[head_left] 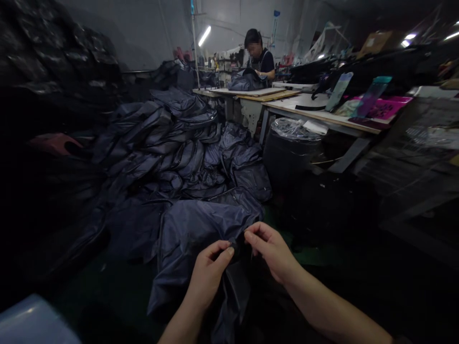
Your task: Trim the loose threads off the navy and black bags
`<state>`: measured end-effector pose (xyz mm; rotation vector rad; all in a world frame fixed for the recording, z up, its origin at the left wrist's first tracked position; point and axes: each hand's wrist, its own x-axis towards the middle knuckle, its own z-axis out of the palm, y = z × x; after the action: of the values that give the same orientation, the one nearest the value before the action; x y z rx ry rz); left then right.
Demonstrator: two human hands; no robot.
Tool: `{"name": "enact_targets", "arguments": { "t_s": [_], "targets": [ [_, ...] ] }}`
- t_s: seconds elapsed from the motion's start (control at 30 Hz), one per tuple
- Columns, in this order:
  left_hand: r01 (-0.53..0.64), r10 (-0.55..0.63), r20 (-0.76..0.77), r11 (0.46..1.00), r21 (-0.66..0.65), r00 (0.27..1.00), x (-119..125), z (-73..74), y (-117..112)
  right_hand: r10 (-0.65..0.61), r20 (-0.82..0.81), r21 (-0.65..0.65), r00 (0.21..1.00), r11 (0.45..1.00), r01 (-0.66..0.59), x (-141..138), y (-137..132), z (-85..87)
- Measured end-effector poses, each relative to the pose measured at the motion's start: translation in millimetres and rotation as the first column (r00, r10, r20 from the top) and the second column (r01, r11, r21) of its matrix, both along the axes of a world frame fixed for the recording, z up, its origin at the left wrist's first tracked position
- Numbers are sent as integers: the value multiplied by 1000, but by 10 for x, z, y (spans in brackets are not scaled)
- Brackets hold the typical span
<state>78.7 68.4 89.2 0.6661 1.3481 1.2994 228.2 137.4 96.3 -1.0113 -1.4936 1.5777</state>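
Note:
A dark blue fabric bag (190,227), limp and creased, lies in front of me with its near part hanging down. My left hand (210,267) is closed, thumb against fingers, pinching a small dark piece of the bag near its edge. Just to the right, my right hand (272,251) is also closed in a pinch close to the bag's edge. What sits between its fingertips is too small and dark to make out. A thin, light sliver shows just below those fingers. The two hands are a short gap apart.
A big heap of similar dark blue bags (172,143) spreads beyond. At the back a person (261,59) works at a sewing table (283,101). Beneath it stands a dark bin (290,148) with clear plastic on top. A pink stool (57,143) is at left.

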Motion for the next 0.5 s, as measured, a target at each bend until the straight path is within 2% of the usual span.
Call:
{"name": "enact_targets", "arguments": {
  "t_s": [0.03, 0.1, 0.17, 0.2, 0.27, 0.33, 0.37, 0.43, 0.5],
  "targets": [
    [3, -3, -2, 1000, -11, 1000, -2, 2, 2, -16, -23, 31, 1000, 999, 17, 25, 38, 19],
    [28, -28, -6, 999, -20, 1000, -11, 8, 5, 2, 19, 238, 1000, 971, -6, 86, 149, 78],
    [52, -53, -62, 999, -12, 997, -33, 15, 3, 75, 179, 471, 981, 869, -153, 144, 291, 140],
    [53, -53, -124, 999, -10, 991, -49, 20, -1, 112, 279, 536, 954, 806, -251, 163, 358, 160],
    [12, -13, -320, 1000, -4, 947, -87, 27, -8, 180, 429, 566, 885, 710, -418, 170, 448, 165],
    [-64, 76, -532, 997, 41, 844, -124, 29, -9, 249, 469, 551, 847, 667, -501, 127, 444, 127],
    [-97, 125, -608, 992, 78, 784, -137, 28, -4, 277, 453, 544, 847, 667, -509, 89, 406, 99],
    [-153, 206, -680, 978, 139, 703, -149, 30, 17, 313, 372, 510, 874, 718, -474, -8, 283, 40],
    [-196, 223, -668, 974, 117, 710, -150, 39, 50, 298, 277, 417, 913, 819, -394, -105, 147, -11]
  ]
}}
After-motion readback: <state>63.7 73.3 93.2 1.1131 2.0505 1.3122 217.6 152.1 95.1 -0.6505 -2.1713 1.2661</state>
